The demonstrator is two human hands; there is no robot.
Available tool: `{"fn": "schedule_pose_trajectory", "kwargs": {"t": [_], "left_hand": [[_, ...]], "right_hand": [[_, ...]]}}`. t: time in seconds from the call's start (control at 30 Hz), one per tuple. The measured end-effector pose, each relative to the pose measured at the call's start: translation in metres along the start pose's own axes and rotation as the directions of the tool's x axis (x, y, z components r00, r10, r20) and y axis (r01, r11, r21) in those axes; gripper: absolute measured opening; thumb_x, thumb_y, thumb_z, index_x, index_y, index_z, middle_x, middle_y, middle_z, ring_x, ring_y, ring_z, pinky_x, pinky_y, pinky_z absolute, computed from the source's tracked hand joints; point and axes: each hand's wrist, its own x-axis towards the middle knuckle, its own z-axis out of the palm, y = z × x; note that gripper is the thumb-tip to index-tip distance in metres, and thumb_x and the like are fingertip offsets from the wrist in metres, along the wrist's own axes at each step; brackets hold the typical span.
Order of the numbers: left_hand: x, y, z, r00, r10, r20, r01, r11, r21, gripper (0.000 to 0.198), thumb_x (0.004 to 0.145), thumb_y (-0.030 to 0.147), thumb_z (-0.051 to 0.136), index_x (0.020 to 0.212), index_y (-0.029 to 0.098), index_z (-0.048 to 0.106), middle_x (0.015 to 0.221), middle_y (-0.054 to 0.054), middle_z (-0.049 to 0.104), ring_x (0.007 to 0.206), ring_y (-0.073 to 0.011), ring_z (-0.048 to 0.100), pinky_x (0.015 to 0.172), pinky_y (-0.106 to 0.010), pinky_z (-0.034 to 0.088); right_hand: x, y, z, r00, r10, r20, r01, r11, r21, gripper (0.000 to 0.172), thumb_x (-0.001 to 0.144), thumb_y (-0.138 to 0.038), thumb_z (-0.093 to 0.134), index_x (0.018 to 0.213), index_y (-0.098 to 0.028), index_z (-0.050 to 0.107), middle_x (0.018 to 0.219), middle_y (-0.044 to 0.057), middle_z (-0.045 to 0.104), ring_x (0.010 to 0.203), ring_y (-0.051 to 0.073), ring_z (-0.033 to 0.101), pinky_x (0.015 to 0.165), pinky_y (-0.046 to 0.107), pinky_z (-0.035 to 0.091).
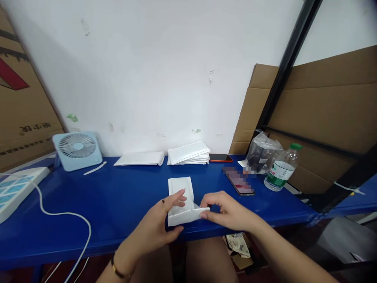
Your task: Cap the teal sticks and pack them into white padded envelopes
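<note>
A small white padded envelope (180,188) lies on the blue table in front of me, its near end turned up as a strip that reaches out to the right. My right hand (220,210) pinches the right end of this strip between thumb and fingers. My left hand (160,218) is at the envelope's left side, fingers spread over it and thumb apart below its near edge. Whether the left fingertips touch the envelope I cannot tell.
Two stacks of white envelopes (140,158) (188,153) lie along the wall. Left are a blue fan (78,147), a white cable (64,214) and a paper strip (94,168). Right are two phones (220,158) (240,181), a plastic bag (260,151) and a green-capped bottle (281,171).
</note>
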Motion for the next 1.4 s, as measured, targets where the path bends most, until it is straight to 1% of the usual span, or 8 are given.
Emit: {"fn": "schedule_pose_trajectory", "kwargs": {"t": [0.17,0.4,0.57,0.67,0.83,1.03,1.23,1.4], "left_hand": [[-0.028,-0.012,0.026,0.925,0.367,-0.095,-0.291,0.848,0.442,0.054,0.081,0.008,0.051,0.126,0.036,0.043,0.114,-0.004,0.059,0.097,-0.0161,0.058,0.085,-0.034,0.046],[-0.008,0.004,0.013,0.954,0.293,-0.065,-0.207,0.798,0.567,0.017,0.084,0.019,0.052,0.099,0.025,0.059,0.088,0.0,0.066,0.076,-0.0133,0.056,0.065,-0.029,0.038],[-0.003,0.01,0.011,0.953,0.259,-0.158,-0.13,0.819,0.559,0.012,0.085,0.018,0.052,0.093,0.024,0.058,0.083,0.001,0.063,0.075,-0.014,0.054,0.07,-0.031,0.037],[-0.006,0.003,0.007,0.854,0.272,-0.443,-0.015,0.864,0.503,0.029,0.081,0.015,0.055,0.108,0.023,0.052,0.098,-0.004,0.059,0.091,-0.0178,0.053,0.08,-0.034,0.041],[-0.027,-0.019,0.0,0.616,0.2,-0.762,0.119,0.932,0.341,0.041,0.075,0.013,0.057,0.115,0.018,0.046,0.106,-0.01,0.049,0.103,-0.0228,0.048,0.083,-0.037,0.045],[-0.04,-0.03,-0.002,0.687,0.122,-0.716,0.15,0.941,0.305,0.03,0.078,0.013,0.052,0.107,0.022,0.051,0.107,-0.009,0.047,0.098,-0.0205,0.051,0.078,-0.035,0.048],[-0.038,-0.038,-0.006,0.741,-0.099,-0.664,0.277,0.946,0.168,0.029,0.082,0.021,0.048,0.11,0.023,0.05,0.118,-0.011,0.045,0.103,-0.0231,0.05,0.082,-0.04,0.047],[-0.035,-0.043,-0.003,0.758,-0.218,-0.615,0.323,0.945,0.062,0.028,0.081,0.027,0.049,0.109,0.023,0.053,0.12,-0.012,0.045,0.101,-0.0244,0.052,0.08,-0.042,0.048]], "right_hand": [[-0.012,0.02,0.026,0.98,0.175,-0.1,-0.17,0.984,0.055,0.028,0.084,-0.039,0.049,0.069,-0.017,0.056,0.063,-0.002,0.052,0.062,0.012,0.046,0.055,0.022,0.033],[-0.012,0.006,0.023,0.987,0.077,-0.14,-0.106,0.972,-0.209,0.023,0.085,-0.039,0.049,0.091,-0.02,0.059,0.083,0.003,0.059,0.077,0.017,0.053,0.066,0.027,0.038],[0.001,-0.015,0.035,0.97,-0.237,-0.054,0.122,0.666,-0.736,0.013,0.084,-0.027,0.052,0.089,-0.02,0.061,0.084,0.007,0.061,0.08,0.02,0.052,0.067,0.031,0.035],[0.034,-0.035,0.018,0.98,-0.193,0.056,0.167,0.631,-0.757,0.019,0.086,-0.016,0.044,0.075,-0.017,0.059,0.069,0.003,0.057,0.057,0.011,0.045,0.054,0.026,0.029],[0.145,-0.056,-0.04,0.983,-0.104,-0.15,0.048,0.941,-0.336,0.026,0.079,-0.031,0.057,0.059,-0.014,0.053,0.05,-0.003,0.044,0.047,0.007,0.037,0.047,0.022,0.026],[0.283,-0.018,-0.019,0.906,0.271,-0.326,-0.136,0.914,0.382,0.018,0.083,-0.027,0.056,0.076,-0.01,0.056,0.055,-0.003,0.049,0.044,0.005,0.041,0.044,0.019,0.033],[0.314,0.048,0.05,0.824,0.462,-0.329,-0.396,0.884,0.248,0.028,0.088,-0.03,0.05,0.109,-0.012,0.053,0.103,0.007,0.057,0.085,0.016,0.058,0.072,0.034,0.051],[0.285,0.086,-0.005,0.711,0.438,-0.55,-0.52,0.854,0.007,0.038,0.082,-0.032,0.056,0.116,-0.015,0.051,0.12,0.01,0.049,0.105,0.021,0.051,0.09,0.038,0.042]]}}
